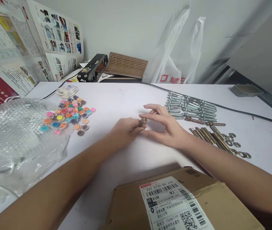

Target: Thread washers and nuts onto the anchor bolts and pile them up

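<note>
Near the middle of the white table, my left hand pinches a brassy expansion bolt, its nut end pointing toward me. Most of its shaft is hidden by the fingers. My right hand is just to the right, thumb and fingers spread around the bolt's end; whether a fingertip touches it I cannot tell. To the right lie loose brassy bolts and sleeves, with nuts and washers beside them. Behind these are rows of silver expansion bolts and a pair of assembled brassy bolts.
A labelled cardboard box stands at the front. On the left are bubble wrap and a pile of small colourful pots. A black cable crosses the back right, near a small grey box. A white plastic bag stands behind.
</note>
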Motion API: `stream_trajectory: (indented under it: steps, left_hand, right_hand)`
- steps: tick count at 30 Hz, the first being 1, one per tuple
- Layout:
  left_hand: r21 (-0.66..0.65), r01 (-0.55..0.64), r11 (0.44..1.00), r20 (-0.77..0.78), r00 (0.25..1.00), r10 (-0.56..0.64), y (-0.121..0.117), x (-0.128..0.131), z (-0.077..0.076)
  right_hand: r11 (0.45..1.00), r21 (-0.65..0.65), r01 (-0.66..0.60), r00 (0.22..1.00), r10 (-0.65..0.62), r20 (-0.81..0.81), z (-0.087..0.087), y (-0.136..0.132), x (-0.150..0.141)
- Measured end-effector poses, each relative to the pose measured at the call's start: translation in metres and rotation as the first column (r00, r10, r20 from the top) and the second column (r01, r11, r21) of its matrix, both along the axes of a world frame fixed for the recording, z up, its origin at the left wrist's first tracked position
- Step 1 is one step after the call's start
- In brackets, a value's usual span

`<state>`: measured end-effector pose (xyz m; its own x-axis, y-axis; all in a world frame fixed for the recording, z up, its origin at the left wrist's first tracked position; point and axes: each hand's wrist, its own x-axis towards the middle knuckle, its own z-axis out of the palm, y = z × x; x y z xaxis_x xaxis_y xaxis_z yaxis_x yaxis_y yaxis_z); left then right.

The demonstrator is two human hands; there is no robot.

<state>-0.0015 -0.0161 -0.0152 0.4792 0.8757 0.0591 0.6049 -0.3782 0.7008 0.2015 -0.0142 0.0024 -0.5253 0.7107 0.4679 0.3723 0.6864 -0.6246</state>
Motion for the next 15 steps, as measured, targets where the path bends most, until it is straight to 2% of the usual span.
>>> stream_trajectory:
  steps: [4,6,9,10,12,15]
  left_hand:
    - [-0.005,-0.044,0.999,-0.049,0.998,0.044,-0.0001,0.0007,-0.0011]
    - [-0.002,-0.04,0.999,-0.055,0.998,0.039,-0.0006,0.0009,-0.0006]
    - [0.013,-0.017,1.0,-0.038,0.999,0.017,-0.0016,0.001,0.0007]
    - [0.013,-0.015,1.0,-0.031,0.999,0.016,-0.0018,0.001,0.0009]
    - [0.001,-0.03,1.0,-0.02,0.999,0.03,-0.0017,0.001,0.0004]
    - [-0.008,-0.053,0.999,-0.022,0.998,0.053,-0.0009,0.001,-0.0011]
  right_hand:
    - [0.996,0.021,0.089,0.955,-0.079,-0.286,-0.0005,0.0009,0.0038]
    - [0.997,0.002,0.076,0.969,-0.074,-0.238,-0.0007,0.0015,0.0032]
    - [0.999,-0.042,-0.033,0.999,0.032,-0.025,0.0002,0.0013,0.0023]
    - [0.998,-0.044,-0.052,0.999,0.052,-0.006,0.0011,0.001,0.0027]
    - [0.999,-0.03,-0.027,0.995,0.024,-0.094,0.0033,0.0002,0.0046]
    - [0.997,-0.008,0.081,0.963,-0.08,-0.257,0.0053,-0.0008,0.0066]
